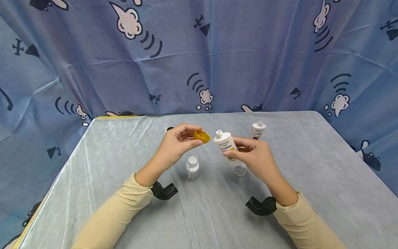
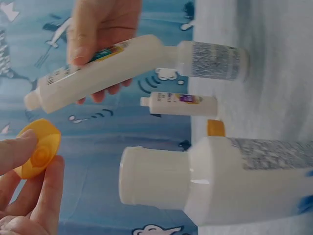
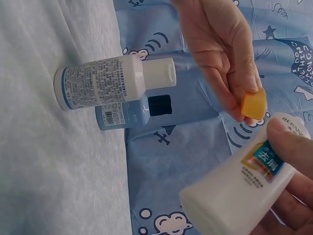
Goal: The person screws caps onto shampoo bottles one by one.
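My left hand (image 1: 172, 143) pinches a yellow bottle cap (image 1: 202, 136) between thumb and fingers, its hollow underside turned toward the other hand. My right hand (image 1: 256, 157) grips an uncapped white bottle (image 1: 225, 143) with a teal and orange label (image 3: 264, 159). That bottle leans toward the cap, its bare neck a short gap away. Both hands are held above the table. Below, between the forearms, stands a white bottle with a white cap (image 1: 192, 168). Another white bottle (image 1: 240, 170) stands under the right hand, its upper part hidden.
An uncapped white bottle with a purple label mark (image 1: 258, 129) stands farther back on the grey cloth-covered table (image 1: 311, 155). A blue bottle with a black cap (image 3: 124, 115) stands behind the left hand. The left wrist view also shows an orange piece (image 2: 215, 128) low by the table.
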`<state>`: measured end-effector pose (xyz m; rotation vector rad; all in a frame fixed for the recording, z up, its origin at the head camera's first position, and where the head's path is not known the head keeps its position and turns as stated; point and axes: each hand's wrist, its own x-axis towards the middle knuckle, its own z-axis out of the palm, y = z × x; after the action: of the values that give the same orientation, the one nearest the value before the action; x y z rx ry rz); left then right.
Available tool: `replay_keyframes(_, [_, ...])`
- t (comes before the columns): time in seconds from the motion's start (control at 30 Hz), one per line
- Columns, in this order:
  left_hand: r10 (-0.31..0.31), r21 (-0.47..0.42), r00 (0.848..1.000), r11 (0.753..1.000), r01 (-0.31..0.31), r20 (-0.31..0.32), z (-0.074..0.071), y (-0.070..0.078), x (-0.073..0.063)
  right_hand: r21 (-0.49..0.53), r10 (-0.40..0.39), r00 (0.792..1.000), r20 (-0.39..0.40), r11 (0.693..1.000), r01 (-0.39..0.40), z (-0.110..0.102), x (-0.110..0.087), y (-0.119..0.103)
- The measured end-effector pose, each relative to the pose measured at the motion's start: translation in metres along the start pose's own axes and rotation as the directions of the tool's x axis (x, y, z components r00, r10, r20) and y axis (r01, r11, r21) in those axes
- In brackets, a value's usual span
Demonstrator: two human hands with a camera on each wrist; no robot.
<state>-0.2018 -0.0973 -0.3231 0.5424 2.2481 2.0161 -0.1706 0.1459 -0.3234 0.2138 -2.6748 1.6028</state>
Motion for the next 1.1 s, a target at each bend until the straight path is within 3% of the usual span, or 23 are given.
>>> replay_keyframes(0.17, [0.004, -0.015, 1.0, 1.0, -0.004, 0.023, -0.0002, -0.0006, 0.0011, -0.007, -0.005, 1.0, 0.007, 1.0, 0.005, 0.0006, 0.0005, 0.002])
replay_keyframes(0.4, [-0.062, -0.068, 0.998, 0.996, 0.062, 0.006, 0.0002, 0.0002, 0.001, -0.037, -0.004, 1.0, 0.014, 0.999, 0.005, -0.0005, -0.0014, -0.0007])
replay_keyframes(0.53, [-0.05, -0.081, 0.999, 0.995, 0.051, 0.019, -0.0008, -0.001, 0.0001, -0.041, -0.016, 1.0, 0.027, 0.999, 0.017, -0.0015, -0.0026, -0.002])
replay_keyframes(0.87, [-0.05, -0.087, 0.995, 0.995, 0.058, 0.084, 0.0013, -0.0019, -0.003, -0.106, -0.126, 0.99, 0.056, 0.986, 0.132, 0.0026, -0.0052, -0.0004])
replay_keyframes(1.1, [-0.059, -0.126, 0.997, 0.99, 0.066, 0.058, 0.0006, -0.0001, -0.0044, -0.122, -0.171, 0.982, 0.076, 0.976, 0.18, 0.0057, -0.0051, -0.0004])
